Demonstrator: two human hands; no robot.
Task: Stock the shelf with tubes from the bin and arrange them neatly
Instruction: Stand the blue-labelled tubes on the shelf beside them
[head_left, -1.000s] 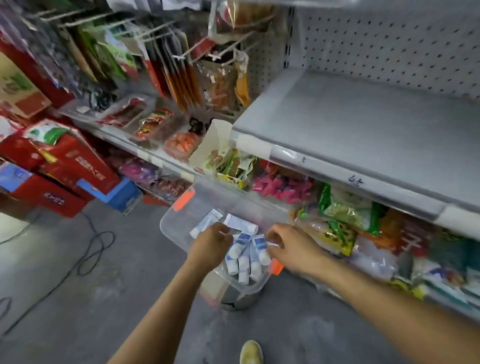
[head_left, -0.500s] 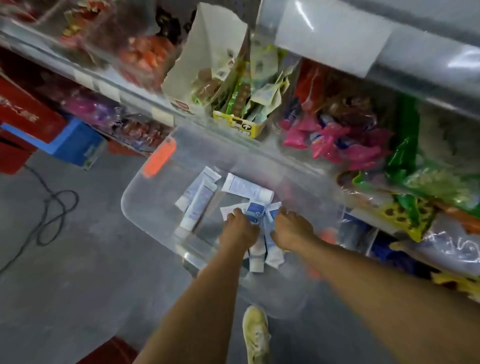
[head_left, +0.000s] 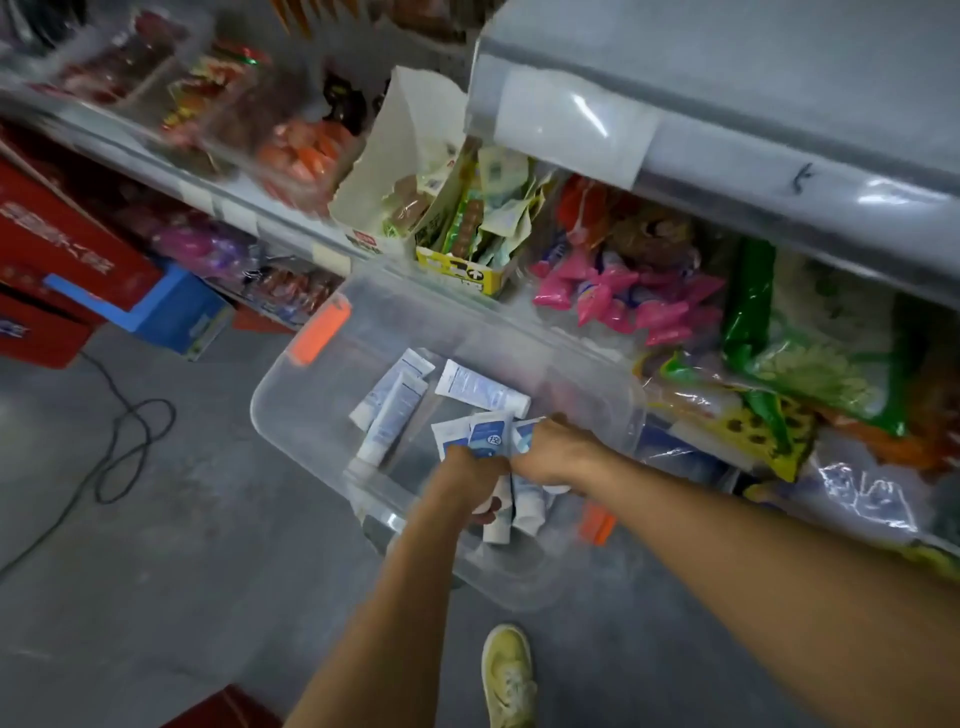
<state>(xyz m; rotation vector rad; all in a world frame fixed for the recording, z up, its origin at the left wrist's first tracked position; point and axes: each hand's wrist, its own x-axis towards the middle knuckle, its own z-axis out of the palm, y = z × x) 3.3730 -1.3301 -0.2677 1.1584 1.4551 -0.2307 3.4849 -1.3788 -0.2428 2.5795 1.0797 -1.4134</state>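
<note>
Both hands meet low in the middle of the frame, inside the clear bin. The left hand and the right hand each have their fingers curled round one shared bundle of tubes, squeezing it from either side. This is most likely so that several can be lifted in one go with their ends kept level. The bundle's white caps point toward the lower edge of the frame and its flat crimped ends point away. Just beyond it, toward the centre of the frame, three loose tubes lie flat on the bin's floor, not yet gathered. The bin stands close against the lower shelves, which probably keeps the reach short. Farther back the snack packs crowd those shelves. At the upper right, the grey shelf looks like where the tubes are meant to go.
</note>
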